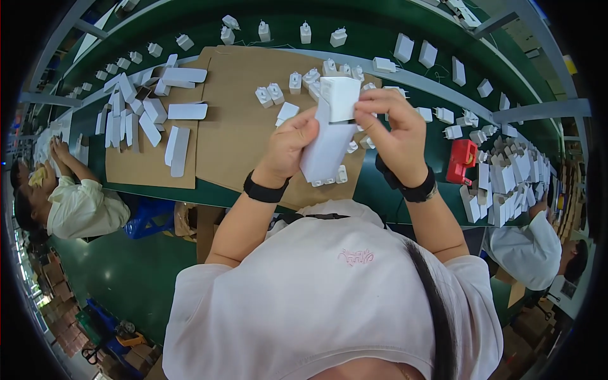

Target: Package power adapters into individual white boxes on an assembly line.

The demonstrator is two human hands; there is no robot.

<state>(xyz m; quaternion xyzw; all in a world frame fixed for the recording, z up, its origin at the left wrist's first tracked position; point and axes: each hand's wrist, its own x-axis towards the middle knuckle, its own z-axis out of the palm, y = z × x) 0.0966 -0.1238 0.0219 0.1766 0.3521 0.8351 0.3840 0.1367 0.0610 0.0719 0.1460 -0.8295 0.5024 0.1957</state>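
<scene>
My left hand (290, 147) is wrapped round a slim white box (327, 149), held tilted above the bench. At the box's far end is a bright white block-like piece (340, 98), with a dark gap below it. I cannot tell whether this is a flap or a charger. My right hand (396, 130) pinches its right edge between thumb and fingers. Several white plug chargers (295, 82) stand on the brown cardboard sheet (234, 114) beyond my hands. A few more chargers (342, 173) lie under the box, partly hidden by it.
Folded white cartons (152, 111) are heaped at left. On the right are a red tape dispenser (462, 161) and many upright open boxes (506, 180). Chargers (306, 33) and boxes line the green belt (367, 44) behind a grey rail. People sit on both sides.
</scene>
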